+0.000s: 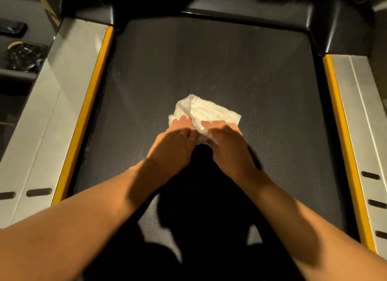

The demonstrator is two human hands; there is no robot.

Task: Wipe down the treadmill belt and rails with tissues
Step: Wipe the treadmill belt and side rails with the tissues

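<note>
Bunching tissue (207,111) | left hand (176,143) and right hand (229,143) grips pinched it against belt (209,60) | likely forming a wiping pad

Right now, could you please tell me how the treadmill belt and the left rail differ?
The belt is dark grey with a fine dotted texture; the left rail is smooth silver with a yellow inner edge. The tissue lies on the belt, gripped by the left hand and right hand; no tissue is on the left rail. The left rail has dark slots; the belt has none. Both run lengthwise.
</note>
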